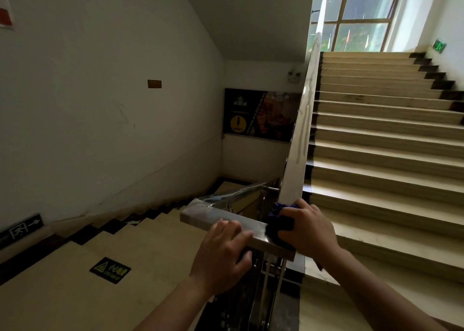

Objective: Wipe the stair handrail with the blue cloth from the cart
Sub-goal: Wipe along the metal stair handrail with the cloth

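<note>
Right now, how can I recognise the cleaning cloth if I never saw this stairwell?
Follow the steel handrail down from the window to its flat lower corner. There the right hand grips a crumpled dark blue cloth against it; the left hand beside it holds bare rail.

1. The blue cloth: largely covered by the right hand; only a bunched edge shows on the handrail.
2. The left forearm and right forearm: cut off by the lower edge.
3. The handrail's upper end: lost in glare from the window.
4. The wall notice: cropped by the left edge.
5. The poster and floor sign: lettering too small and blurred to read.
</note>
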